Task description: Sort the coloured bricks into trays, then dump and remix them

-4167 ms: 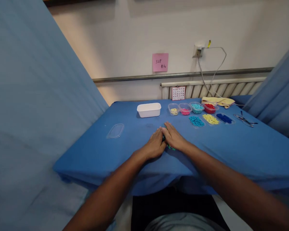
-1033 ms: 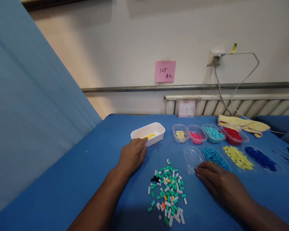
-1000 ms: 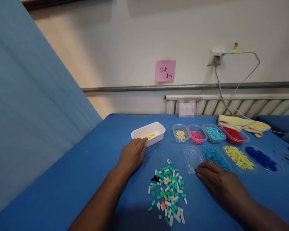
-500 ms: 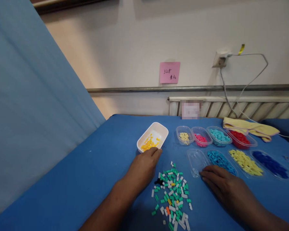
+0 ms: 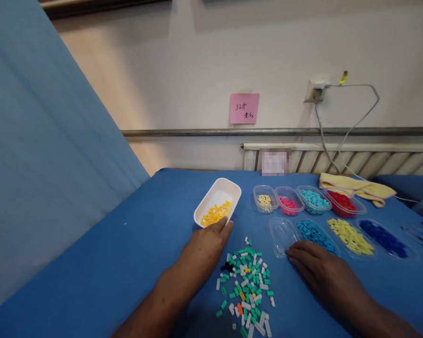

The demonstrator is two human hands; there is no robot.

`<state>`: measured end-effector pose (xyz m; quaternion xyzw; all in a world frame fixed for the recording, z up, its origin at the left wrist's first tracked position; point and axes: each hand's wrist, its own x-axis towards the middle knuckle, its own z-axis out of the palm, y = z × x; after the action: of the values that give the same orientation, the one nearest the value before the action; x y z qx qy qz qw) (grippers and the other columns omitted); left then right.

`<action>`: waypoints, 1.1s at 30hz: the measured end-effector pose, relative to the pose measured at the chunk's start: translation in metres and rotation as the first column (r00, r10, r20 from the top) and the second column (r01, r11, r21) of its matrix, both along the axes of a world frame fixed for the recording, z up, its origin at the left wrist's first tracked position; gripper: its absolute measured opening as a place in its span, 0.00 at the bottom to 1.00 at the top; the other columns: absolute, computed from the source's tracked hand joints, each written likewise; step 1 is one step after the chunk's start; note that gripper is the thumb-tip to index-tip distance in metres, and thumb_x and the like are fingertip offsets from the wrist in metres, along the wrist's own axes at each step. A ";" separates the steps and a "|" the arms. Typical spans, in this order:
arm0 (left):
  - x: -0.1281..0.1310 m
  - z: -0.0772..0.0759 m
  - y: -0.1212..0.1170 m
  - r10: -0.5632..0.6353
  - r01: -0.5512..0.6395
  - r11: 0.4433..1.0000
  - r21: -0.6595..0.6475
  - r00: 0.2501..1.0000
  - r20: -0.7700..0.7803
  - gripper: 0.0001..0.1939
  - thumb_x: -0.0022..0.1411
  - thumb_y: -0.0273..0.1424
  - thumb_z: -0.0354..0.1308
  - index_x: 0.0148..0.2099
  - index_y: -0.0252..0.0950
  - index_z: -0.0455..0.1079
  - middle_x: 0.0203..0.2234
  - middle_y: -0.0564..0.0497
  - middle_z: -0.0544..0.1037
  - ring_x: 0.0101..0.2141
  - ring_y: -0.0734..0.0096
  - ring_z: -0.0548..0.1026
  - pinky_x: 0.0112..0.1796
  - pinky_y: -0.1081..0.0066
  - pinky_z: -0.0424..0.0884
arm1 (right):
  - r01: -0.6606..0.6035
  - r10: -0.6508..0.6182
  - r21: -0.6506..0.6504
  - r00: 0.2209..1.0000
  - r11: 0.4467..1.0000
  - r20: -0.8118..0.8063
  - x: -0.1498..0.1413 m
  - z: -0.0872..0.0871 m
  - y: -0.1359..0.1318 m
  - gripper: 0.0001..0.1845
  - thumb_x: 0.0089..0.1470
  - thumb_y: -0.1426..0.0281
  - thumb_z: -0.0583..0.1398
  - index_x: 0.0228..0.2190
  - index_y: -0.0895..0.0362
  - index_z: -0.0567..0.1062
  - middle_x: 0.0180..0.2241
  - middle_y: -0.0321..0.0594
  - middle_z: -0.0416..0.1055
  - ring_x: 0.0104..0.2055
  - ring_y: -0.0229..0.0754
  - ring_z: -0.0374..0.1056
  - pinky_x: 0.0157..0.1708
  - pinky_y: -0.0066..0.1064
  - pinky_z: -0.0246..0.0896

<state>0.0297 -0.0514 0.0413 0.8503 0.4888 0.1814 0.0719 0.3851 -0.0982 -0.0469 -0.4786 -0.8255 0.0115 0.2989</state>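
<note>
My left hand (image 5: 208, 244) is closed on the near rim of a white tray (image 5: 229, 188). Small orange-yellow building pieces (image 5: 215, 214) lie gathered in the tray's near half. At the right, my right hand (image 5: 322, 263) has its fingers together on the near end of a clear plastic container (image 5: 281, 234) with no pieces visible in it; the thumb is hidden. Between my forearms spreads a loose pile of green and white building pieces (image 5: 248, 281). A few yellow ones, an orange piece (image 5: 239, 309) and a black piece (image 5: 227, 267) are mixed in.
Clear tubs hold cream (image 5: 265, 203), pink (image 5: 288, 204), light blue (image 5: 314, 200), red (image 5: 341, 203), blue (image 5: 316, 235), pale yellow (image 5: 350, 235) and dark blue pieces (image 5: 384, 238). A yellow cloth (image 5: 356, 186) lies behind. Metal tools (image 5: 421, 238) lie far right. A blue curtain (image 5: 56, 155) hangs left.
The orange-yellow pieces in the white tray have shifted and bunched together. My left hand stays at its rim and my right hand stays on the clear container. The whole view has shifted slightly.
</note>
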 end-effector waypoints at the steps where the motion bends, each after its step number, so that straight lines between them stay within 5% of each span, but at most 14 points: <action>1: -0.003 -0.002 0.003 0.003 -0.003 1.000 0.030 1.000 -0.002 0.32 0.67 0.20 0.53 0.69 0.44 0.77 0.66 0.37 0.80 0.57 0.45 0.84 0.56 0.49 0.82 | -0.002 0.002 -0.004 1.000 1.000 -0.006 -0.001 0.001 0.001 0.17 0.77 0.61 0.57 0.52 0.47 0.87 0.51 0.44 0.85 0.46 0.47 0.85 0.44 0.37 0.85; 5: -0.012 -0.006 0.017 0.018 -0.007 0.993 0.119 0.996 -0.091 0.31 0.72 0.23 0.50 0.73 0.42 0.73 0.70 0.39 0.76 0.64 0.47 0.80 0.58 0.49 0.81 | -0.006 0.006 -0.019 1.000 1.000 0.005 -0.003 0.004 0.003 0.18 0.77 0.63 0.57 0.52 0.48 0.87 0.51 0.44 0.85 0.45 0.46 0.85 0.44 0.36 0.84; 10: -0.019 0.007 0.021 0.102 -0.065 0.985 0.162 0.967 -0.233 0.34 0.71 0.25 0.52 0.77 0.37 0.66 0.71 0.37 0.74 0.69 0.44 0.74 0.56 0.50 0.82 | -0.006 0.010 -0.065 0.998 0.998 0.069 -0.001 0.012 0.003 0.19 0.78 0.65 0.55 0.51 0.50 0.86 0.51 0.44 0.85 0.46 0.47 0.84 0.45 0.37 0.82; 15: -0.019 0.013 0.028 0.158 -0.128 0.984 0.122 0.944 -0.290 0.25 0.74 0.28 0.51 0.67 0.39 0.77 0.64 0.41 0.81 0.62 0.46 0.78 0.52 0.54 0.82 | 0.000 0.006 -0.088 0.997 0.996 0.074 0.004 0.019 0.002 0.19 0.78 0.64 0.56 0.51 0.50 0.87 0.52 0.45 0.85 0.49 0.48 0.83 0.49 0.38 0.80; 20: -0.011 0.010 0.028 0.110 -0.084 0.991 0.104 0.957 -0.268 0.24 0.75 0.28 0.50 0.65 0.38 0.79 0.56 0.40 0.84 0.57 0.47 0.80 0.52 0.53 0.81 | -0.002 0.007 -0.091 0.998 0.996 0.062 0.007 0.020 0.003 0.19 0.78 0.63 0.56 0.52 0.50 0.87 0.52 0.46 0.85 0.51 0.50 0.82 0.51 0.41 0.80; 27: -0.005 0.009 0.019 0.035 -0.004 0.980 0.197 0.988 -0.152 0.19 0.79 0.37 0.55 0.63 0.38 0.79 0.60 0.41 0.82 0.59 0.51 0.79 0.54 0.55 0.80 | -0.036 0.037 -0.080 0.999 0.996 0.014 0.006 0.016 0.003 0.19 0.77 0.63 0.57 0.53 0.50 0.87 0.52 0.47 0.85 0.51 0.50 0.82 0.52 0.41 0.81; 33: -0.001 -0.001 0.025 0.045 -0.022 0.981 0.192 0.992 -0.120 0.17 0.81 0.32 0.51 0.59 0.36 0.80 0.51 0.40 0.85 0.53 0.53 0.81 0.53 0.55 0.80 | -0.034 0.041 -0.077 0.995 0.996 0.092 0.005 0.010 0.005 0.19 0.78 0.66 0.55 0.53 0.51 0.86 0.53 0.46 0.85 0.51 0.49 0.82 0.51 0.40 0.81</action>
<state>0.0287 -0.0263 0.0403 0.8545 0.4871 0.1752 -0.0433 0.3906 -0.0937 -0.0365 -0.4739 -0.8464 0.0257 0.2416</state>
